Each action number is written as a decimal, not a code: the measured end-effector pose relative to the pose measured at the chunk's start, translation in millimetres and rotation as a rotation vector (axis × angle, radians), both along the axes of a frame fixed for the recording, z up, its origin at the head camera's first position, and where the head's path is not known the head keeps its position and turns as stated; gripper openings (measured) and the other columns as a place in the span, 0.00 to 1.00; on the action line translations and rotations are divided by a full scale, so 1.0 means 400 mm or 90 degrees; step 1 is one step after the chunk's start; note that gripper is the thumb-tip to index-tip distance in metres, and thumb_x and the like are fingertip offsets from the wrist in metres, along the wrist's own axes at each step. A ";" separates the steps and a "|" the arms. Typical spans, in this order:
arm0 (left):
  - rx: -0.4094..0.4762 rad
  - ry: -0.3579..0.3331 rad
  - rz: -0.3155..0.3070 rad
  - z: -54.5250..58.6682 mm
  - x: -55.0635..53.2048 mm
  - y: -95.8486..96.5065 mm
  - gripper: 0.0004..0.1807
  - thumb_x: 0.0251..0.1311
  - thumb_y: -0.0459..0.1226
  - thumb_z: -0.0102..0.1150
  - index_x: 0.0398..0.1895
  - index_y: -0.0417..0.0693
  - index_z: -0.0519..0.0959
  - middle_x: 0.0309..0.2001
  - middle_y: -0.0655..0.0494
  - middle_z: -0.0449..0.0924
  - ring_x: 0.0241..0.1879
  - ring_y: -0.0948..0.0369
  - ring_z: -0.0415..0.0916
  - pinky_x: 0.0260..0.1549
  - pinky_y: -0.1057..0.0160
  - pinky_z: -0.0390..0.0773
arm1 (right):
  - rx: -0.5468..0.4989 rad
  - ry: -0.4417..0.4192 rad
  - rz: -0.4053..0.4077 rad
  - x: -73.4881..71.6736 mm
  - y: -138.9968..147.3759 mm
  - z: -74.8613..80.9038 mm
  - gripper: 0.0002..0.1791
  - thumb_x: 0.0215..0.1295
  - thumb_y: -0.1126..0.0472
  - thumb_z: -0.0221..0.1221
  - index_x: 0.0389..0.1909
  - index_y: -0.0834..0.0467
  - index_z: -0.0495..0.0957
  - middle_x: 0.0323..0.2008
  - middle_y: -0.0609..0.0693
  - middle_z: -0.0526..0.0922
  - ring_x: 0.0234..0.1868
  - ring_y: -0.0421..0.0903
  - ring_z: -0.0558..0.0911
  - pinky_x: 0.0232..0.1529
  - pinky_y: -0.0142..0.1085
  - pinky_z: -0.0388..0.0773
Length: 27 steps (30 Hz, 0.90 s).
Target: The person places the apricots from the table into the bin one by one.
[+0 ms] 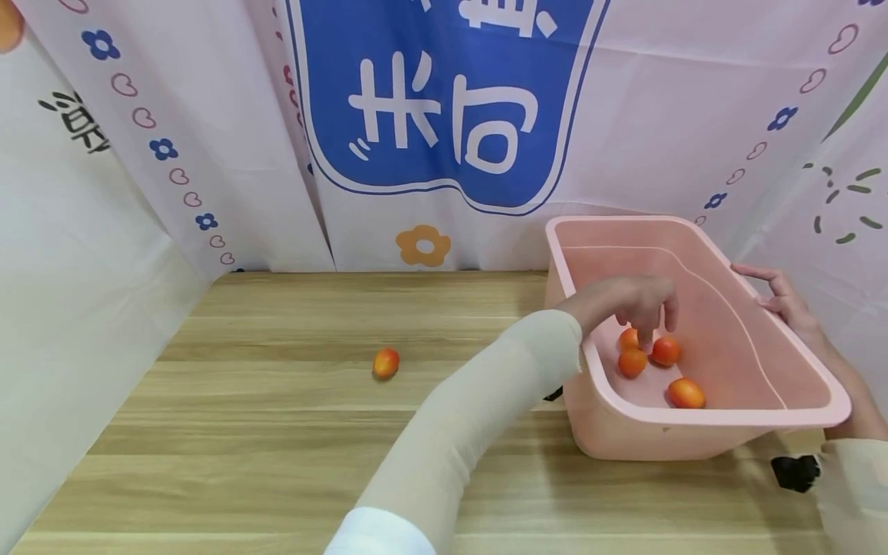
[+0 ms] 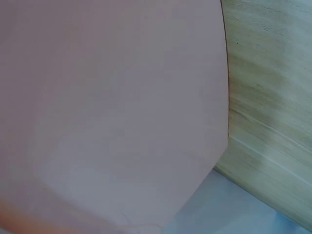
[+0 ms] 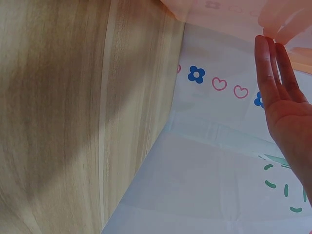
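Note:
In the head view, my left hand (image 1: 648, 303) reaches over the near-left rim into a pink plastic bin (image 1: 721, 418), fingers pointing down. A fingertip is beside or on small orange-red tomatoes (image 1: 632, 362) lying on the bin floor; contact is hard to tell. Another tomato (image 1: 686, 393) lies apart, closer to the front wall. My right hand (image 1: 787, 304) rests at the bin's right rim. The right wrist view shows the straight fingers (image 3: 265, 66) of this hand against the bin's outer wall. Mostly the bin's pale outer wall (image 2: 136, 97) fills the left wrist view.
One tomato (image 1: 385, 363) lies on the wood-grain table (image 1: 277, 432), left of the bin. A printed curtain (image 1: 444, 231) hangs behind the table, with further sheets at both sides. A black item (image 1: 795, 472) shows by the right sleeve.

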<state>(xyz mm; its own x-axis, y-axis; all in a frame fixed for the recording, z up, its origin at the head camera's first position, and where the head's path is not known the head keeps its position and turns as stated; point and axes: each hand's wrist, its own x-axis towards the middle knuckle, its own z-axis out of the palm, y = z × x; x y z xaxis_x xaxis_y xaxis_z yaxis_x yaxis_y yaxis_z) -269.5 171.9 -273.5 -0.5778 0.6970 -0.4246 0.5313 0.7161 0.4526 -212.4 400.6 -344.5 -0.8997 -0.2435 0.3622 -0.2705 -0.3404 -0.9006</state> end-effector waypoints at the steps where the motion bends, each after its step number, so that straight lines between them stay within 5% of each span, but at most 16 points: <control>1: 0.008 -0.004 -0.010 -0.001 -0.001 -0.004 0.25 0.57 0.32 0.75 0.59 0.51 0.84 0.54 0.57 0.82 0.31 0.62 0.72 0.34 0.71 0.80 | 0.001 0.004 -0.001 -0.001 0.001 -0.002 0.41 0.69 0.81 0.21 0.61 0.54 0.79 0.52 0.47 0.87 0.39 0.40 0.88 0.33 0.26 0.83; 7: 0.102 0.013 -0.099 0.001 0.006 -0.050 0.20 0.61 0.32 0.72 0.57 0.41 0.84 0.56 0.49 0.84 0.46 0.62 0.78 0.38 0.75 0.81 | 0.005 0.016 0.008 -0.003 0.003 -0.006 0.40 0.69 0.81 0.21 0.62 0.55 0.78 0.53 0.47 0.86 0.41 0.39 0.87 0.35 0.26 0.83; 12: 0.194 0.025 -0.116 0.012 0.018 -0.115 0.18 0.64 0.33 0.70 0.57 0.42 0.84 0.52 0.53 0.84 0.49 0.65 0.78 0.42 0.79 0.78 | 0.061 0.013 -0.004 0.012 -0.002 -0.006 0.36 0.75 0.78 0.24 0.65 0.51 0.75 0.36 0.50 0.87 0.26 0.38 0.86 0.24 0.26 0.81; 16: 0.272 0.028 -0.131 0.025 0.027 -0.165 0.20 0.65 0.32 0.69 0.60 0.40 0.82 0.53 0.52 0.84 0.49 0.65 0.79 0.46 0.80 0.77 | 0.027 0.008 0.018 0.013 -0.001 -0.006 0.38 0.74 0.78 0.21 0.66 0.53 0.74 0.34 0.51 0.87 0.24 0.39 0.85 0.22 0.26 0.80; 19: 0.349 0.013 -0.110 0.031 0.036 -0.209 0.21 0.65 0.30 0.68 0.61 0.37 0.81 0.54 0.49 0.85 0.49 0.65 0.82 0.48 0.79 0.78 | -0.007 -0.014 0.020 0.015 0.001 -0.006 0.39 0.73 0.78 0.19 0.66 0.54 0.75 0.33 0.52 0.86 0.23 0.39 0.85 0.22 0.26 0.80; 23: 0.477 -0.015 -0.041 0.026 0.044 -0.275 0.20 0.64 0.26 0.67 0.59 0.33 0.81 0.54 0.44 0.85 0.48 0.62 0.86 0.49 0.74 0.81 | 0.026 -0.013 -0.011 0.024 -0.002 -0.005 0.35 0.77 0.76 0.22 0.66 0.52 0.73 0.27 0.52 0.85 0.18 0.39 0.83 0.18 0.27 0.78; 27: 0.578 0.001 -0.006 0.010 0.041 -0.339 0.17 0.64 0.24 0.67 0.55 0.30 0.81 0.52 0.39 0.86 0.47 0.59 0.87 0.48 0.69 0.83 | 0.012 -0.022 -0.010 0.029 -0.004 -0.006 0.36 0.76 0.76 0.21 0.66 0.52 0.72 0.30 0.52 0.85 0.19 0.39 0.83 0.18 0.27 0.79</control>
